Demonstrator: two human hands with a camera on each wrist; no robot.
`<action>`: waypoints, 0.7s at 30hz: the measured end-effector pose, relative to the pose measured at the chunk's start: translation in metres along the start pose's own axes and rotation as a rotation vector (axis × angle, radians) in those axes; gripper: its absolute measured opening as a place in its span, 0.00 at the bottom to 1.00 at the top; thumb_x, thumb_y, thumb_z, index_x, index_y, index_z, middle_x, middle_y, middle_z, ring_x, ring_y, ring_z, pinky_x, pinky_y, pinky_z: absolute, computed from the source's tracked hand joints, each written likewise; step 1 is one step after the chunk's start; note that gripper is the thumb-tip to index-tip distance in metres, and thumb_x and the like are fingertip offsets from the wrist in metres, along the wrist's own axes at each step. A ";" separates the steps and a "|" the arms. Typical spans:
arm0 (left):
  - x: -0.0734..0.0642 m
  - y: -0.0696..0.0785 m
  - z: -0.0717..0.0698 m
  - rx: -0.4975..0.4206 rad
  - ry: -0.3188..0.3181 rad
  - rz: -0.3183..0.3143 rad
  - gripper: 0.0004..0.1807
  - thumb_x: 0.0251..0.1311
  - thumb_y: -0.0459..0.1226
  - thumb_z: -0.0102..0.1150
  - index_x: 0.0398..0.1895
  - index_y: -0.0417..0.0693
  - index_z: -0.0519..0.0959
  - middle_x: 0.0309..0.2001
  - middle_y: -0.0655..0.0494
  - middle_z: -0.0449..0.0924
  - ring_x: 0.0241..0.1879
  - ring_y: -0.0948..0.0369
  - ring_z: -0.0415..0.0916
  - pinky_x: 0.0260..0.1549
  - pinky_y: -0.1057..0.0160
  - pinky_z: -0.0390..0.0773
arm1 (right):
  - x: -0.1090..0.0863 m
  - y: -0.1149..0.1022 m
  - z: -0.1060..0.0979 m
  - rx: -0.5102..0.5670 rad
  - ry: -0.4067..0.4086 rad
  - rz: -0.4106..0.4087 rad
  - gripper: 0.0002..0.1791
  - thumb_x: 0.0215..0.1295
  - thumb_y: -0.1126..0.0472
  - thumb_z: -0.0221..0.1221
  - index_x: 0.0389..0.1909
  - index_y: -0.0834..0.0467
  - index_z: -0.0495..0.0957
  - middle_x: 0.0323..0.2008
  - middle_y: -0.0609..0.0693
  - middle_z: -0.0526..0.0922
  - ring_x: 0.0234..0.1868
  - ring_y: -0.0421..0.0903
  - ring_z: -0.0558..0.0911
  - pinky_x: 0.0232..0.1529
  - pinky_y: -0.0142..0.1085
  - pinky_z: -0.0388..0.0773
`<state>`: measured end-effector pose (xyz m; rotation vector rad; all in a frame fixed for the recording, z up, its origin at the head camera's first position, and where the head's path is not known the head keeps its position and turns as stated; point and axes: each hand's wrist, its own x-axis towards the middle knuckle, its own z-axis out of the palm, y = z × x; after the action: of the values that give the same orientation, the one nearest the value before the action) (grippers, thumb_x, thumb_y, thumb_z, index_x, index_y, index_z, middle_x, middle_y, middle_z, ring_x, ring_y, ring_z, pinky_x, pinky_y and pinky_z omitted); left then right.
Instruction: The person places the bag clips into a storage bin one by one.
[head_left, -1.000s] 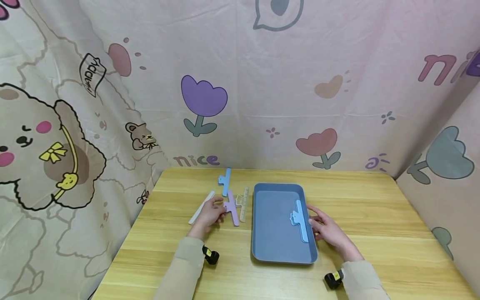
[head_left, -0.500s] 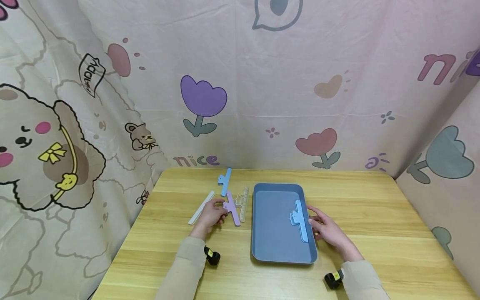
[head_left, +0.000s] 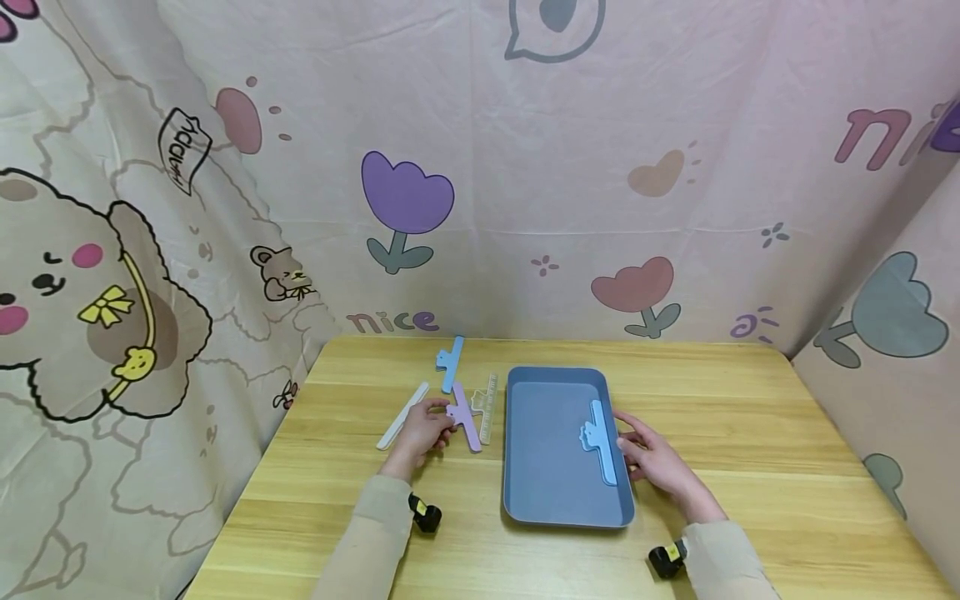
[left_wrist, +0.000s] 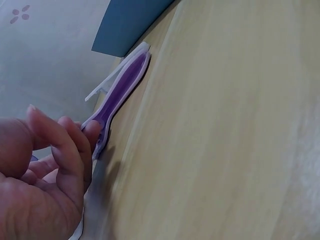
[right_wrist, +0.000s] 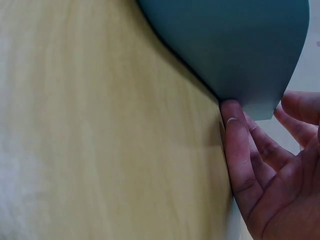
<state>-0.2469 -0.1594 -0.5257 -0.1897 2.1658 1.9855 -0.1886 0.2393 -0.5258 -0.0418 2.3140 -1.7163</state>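
Note:
At the left of the tray, my left hand (head_left: 423,432) pinches the handle of a purple clip (head_left: 467,417) with its fingertips. The left wrist view shows the purple clip (left_wrist: 125,82) from its side, low over the wood, its near end partly behind the fingers. My right hand (head_left: 660,462) touches the outside of the grey-blue tray (head_left: 555,525) at its right wall. Seen from the right wrist, extended fingers (right_wrist: 240,150) meet the tray's lower edge and the thumb is near its rim. A light blue clip (head_left: 600,442) lies inside the tray, along the right wall.
A clear clip with ruler marks (head_left: 488,408) lies between the purple clip and the tray. Another blue clip (head_left: 452,364) lies farther back, and a white strip (head_left: 402,415) beside the left hand. A patterned curtain (head_left: 525,275) hangs behind the wooden table (head_left: 750,433).
The purple clip has shifted and turned slightly, its near end a little to the right, with the left hand moving along slightly. The right hand and tray have stayed in place.

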 end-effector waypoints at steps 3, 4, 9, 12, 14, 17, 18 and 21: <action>0.001 -0.001 -0.001 -0.019 0.006 0.006 0.24 0.64 0.24 0.54 0.64 0.28 0.66 0.33 0.36 0.82 0.19 0.64 0.71 0.14 0.70 0.70 | 0.000 0.000 0.000 0.000 -0.005 -0.005 0.30 0.76 0.64 0.47 0.76 0.55 0.53 0.57 0.70 0.70 0.39 0.53 0.82 0.33 0.46 0.82; 0.001 -0.001 -0.001 -0.023 0.014 0.005 0.24 0.63 0.24 0.54 0.63 0.27 0.66 0.33 0.36 0.82 0.19 0.64 0.71 0.14 0.70 0.70 | 0.000 0.001 0.000 0.000 -0.007 -0.007 0.30 0.76 0.64 0.47 0.76 0.56 0.53 0.57 0.70 0.70 0.38 0.53 0.82 0.33 0.46 0.82; 0.002 -0.005 0.000 -0.034 0.061 0.017 0.23 0.62 0.23 0.55 0.61 0.29 0.68 0.30 0.41 0.82 0.18 0.66 0.70 0.13 0.71 0.70 | 0.000 0.001 0.000 -0.002 -0.008 -0.011 0.30 0.76 0.65 0.47 0.76 0.56 0.53 0.56 0.70 0.70 0.38 0.53 0.82 0.33 0.46 0.82; 0.001 -0.005 0.000 -0.037 0.072 0.026 0.23 0.62 0.23 0.56 0.61 0.28 0.68 0.29 0.41 0.83 0.17 0.66 0.70 0.12 0.71 0.70 | 0.000 0.001 0.000 -0.007 -0.003 -0.012 0.30 0.76 0.65 0.47 0.76 0.56 0.53 0.56 0.70 0.71 0.38 0.53 0.81 0.33 0.46 0.82; 0.000 -0.005 -0.001 -0.033 0.076 0.030 0.23 0.62 0.23 0.56 0.61 0.28 0.68 0.29 0.41 0.83 0.17 0.66 0.70 0.12 0.71 0.70 | 0.001 0.001 0.000 -0.009 -0.001 -0.011 0.30 0.76 0.65 0.47 0.76 0.56 0.53 0.56 0.70 0.71 0.38 0.53 0.81 0.33 0.46 0.82; 0.000 -0.006 -0.003 -0.027 0.077 0.038 0.24 0.62 0.23 0.57 0.61 0.27 0.68 0.30 0.40 0.83 0.17 0.66 0.70 0.12 0.71 0.70 | 0.001 0.001 0.000 -0.014 0.003 -0.006 0.30 0.76 0.64 0.47 0.76 0.56 0.53 0.56 0.69 0.71 0.38 0.53 0.81 0.33 0.46 0.82; 0.000 -0.006 -0.004 -0.023 0.077 0.042 0.24 0.62 0.23 0.57 0.62 0.27 0.68 0.30 0.40 0.83 0.17 0.66 0.71 0.12 0.71 0.70 | 0.001 0.001 0.000 -0.016 0.004 -0.004 0.30 0.76 0.64 0.47 0.76 0.55 0.54 0.56 0.69 0.71 0.38 0.53 0.81 0.33 0.46 0.82; -0.001 -0.006 -0.006 -0.016 0.083 0.043 0.23 0.62 0.24 0.57 0.61 0.27 0.68 0.31 0.40 0.83 0.18 0.65 0.71 0.13 0.71 0.71 | 0.000 0.000 0.000 -0.018 0.004 -0.002 0.30 0.76 0.64 0.47 0.76 0.55 0.54 0.57 0.69 0.71 0.38 0.53 0.81 0.33 0.46 0.82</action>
<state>-0.2452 -0.1655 -0.5305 -0.2336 2.2232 2.0541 -0.1888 0.2395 -0.5256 -0.0440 2.3329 -1.6981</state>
